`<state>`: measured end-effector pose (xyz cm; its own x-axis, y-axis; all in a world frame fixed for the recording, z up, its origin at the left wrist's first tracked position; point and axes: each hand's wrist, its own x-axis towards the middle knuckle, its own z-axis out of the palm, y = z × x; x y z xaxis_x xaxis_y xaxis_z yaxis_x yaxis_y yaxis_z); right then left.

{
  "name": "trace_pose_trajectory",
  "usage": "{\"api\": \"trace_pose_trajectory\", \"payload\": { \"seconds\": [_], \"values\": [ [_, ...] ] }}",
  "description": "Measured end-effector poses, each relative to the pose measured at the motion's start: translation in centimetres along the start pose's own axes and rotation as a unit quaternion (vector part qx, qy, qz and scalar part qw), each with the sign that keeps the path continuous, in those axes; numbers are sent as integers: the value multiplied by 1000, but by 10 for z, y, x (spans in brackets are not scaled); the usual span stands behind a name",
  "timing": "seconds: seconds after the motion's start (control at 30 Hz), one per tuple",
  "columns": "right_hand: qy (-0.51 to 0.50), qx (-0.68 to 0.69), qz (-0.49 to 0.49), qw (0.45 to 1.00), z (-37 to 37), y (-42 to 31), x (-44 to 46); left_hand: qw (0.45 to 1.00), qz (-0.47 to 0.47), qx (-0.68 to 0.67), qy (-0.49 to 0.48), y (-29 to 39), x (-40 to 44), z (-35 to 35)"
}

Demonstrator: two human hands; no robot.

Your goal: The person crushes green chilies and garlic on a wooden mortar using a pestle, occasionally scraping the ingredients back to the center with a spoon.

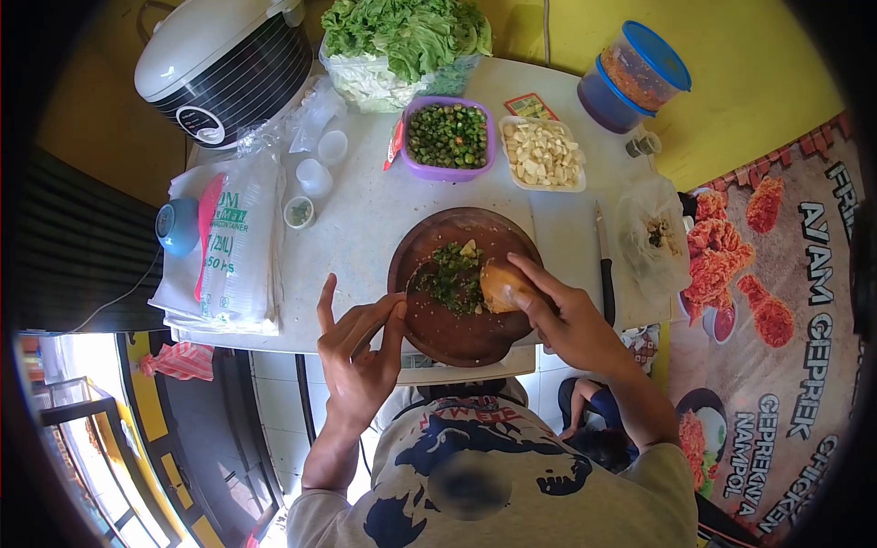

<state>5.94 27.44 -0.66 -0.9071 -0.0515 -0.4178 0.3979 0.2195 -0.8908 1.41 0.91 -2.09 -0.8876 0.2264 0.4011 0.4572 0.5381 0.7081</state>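
Pestle: In the head view, a wooden pestle [502, 289] is being held at the right side of a dark mortar [440, 334]; whether the base is being touched cannot be told.
Right hand: The pestle is being clamped between the thumb and curled fingers of the right hand [571, 321].
Left hand: At the mortar's left rim, thumb and forefinger of the left hand [359, 354] are being brought close together, the rest being spread; whether anything is being pinched cannot be told.
Greens: Chopped greens [449, 279] are being held in the mortar, likely soft, moist and slippery.
Table: The mortar is being supported at the near edge of the table [356, 205], a knife [605, 265] being seen to its right.
Handling: The pestle is being judged stiff, solid and best gripped by its handle; the mortar, likely heavy, by its rim.
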Motion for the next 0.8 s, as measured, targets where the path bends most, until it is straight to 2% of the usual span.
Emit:
{"api": "trace_pose_trajectory", "payload": {
  "seconds": [0.03, 0.07, 0.1, 0.13, 0.2, 0.33, 0.43, 0.5, 0.63, 0.73, 0.8],
  "values": [
    [14, -143, -105, 984, 2, 2, 1, 1000, -5, -3, 1, 0, 0, 0],
    [28, -281, -205, 937, 5, 3, -1, 1000, -5, -4, 2, 0, -1, 0],
    [21, -356, -205, 911, 9, -3, -5, 1000, -7, -7, 3, 0, -1, 1],
    [21, -356, -204, 912, 15, -14, -7, 1000, -9, -10, 2, 0, 0, 1],
    [-7, -522, -101, 847, 26, -37, -10, 1000, -5, -7, -4, 1, 1, -1],
    [-59, -525, -133, 839, 15, -56, 7, 1000, -7, 1, -14, -1, 2, -2],
    [-90, -517, -123, 842, 10, -62, 12, 1000, -4, -8, -17, -3, 4, -4],
    [-108, -520, -75, 844, 16, -66, 16, 1000, -4, -7, -20, -2, 3, -4],
    [-95, -518, -75, 847, 8, -65, 12, 1000, 3, -2, -15, -2, 3, -3],
    [-105, -452, -111, 879, -7, -44, 32, 1000, 14, -9, 4, -5, 6, 2],
    [-82, -330, -237, 910, -22, -27, 48, 1000, 19, -8, 24, -7, 12, 6]
  ]
}}
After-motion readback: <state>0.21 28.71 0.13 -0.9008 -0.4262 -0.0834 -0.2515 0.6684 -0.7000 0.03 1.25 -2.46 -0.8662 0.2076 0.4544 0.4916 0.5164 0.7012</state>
